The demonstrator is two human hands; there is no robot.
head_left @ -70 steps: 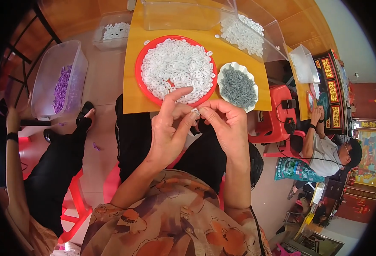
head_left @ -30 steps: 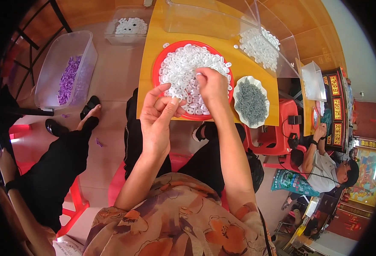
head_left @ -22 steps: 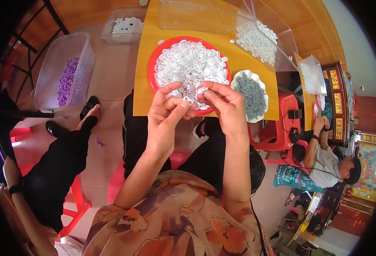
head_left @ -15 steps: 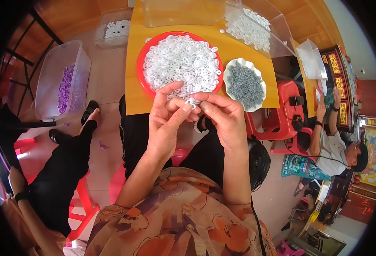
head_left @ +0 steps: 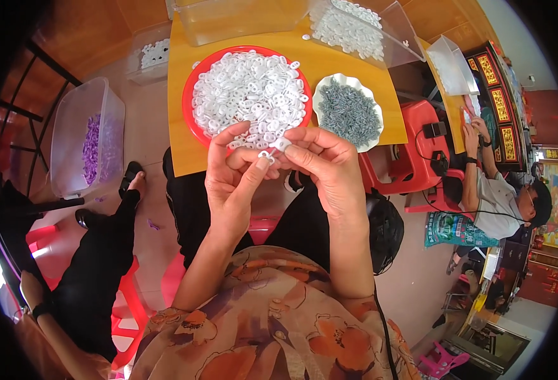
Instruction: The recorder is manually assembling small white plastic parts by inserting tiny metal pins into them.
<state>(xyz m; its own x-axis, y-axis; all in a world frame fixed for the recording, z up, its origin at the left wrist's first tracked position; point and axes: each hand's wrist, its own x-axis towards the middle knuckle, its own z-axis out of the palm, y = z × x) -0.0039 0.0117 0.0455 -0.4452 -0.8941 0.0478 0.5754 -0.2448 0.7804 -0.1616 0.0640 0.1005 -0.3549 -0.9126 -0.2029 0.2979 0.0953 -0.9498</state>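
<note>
Left hand (head_left: 231, 177) pinches a small white holed plastic piece (head_left: 266, 156); right hand (head_left: 331, 170) pinches a white oval plastic piece (head_left: 282, 144) beside it. Just beyond lies a round red plastic tray (head_left: 189, 106), presumably for easy reach.

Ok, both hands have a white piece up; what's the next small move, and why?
I'd probably line up the white piece in the right hand with the small holed piece in the left hand: each hand pinches one and they sit close together, though whether they touch is too small to tell.
</note>
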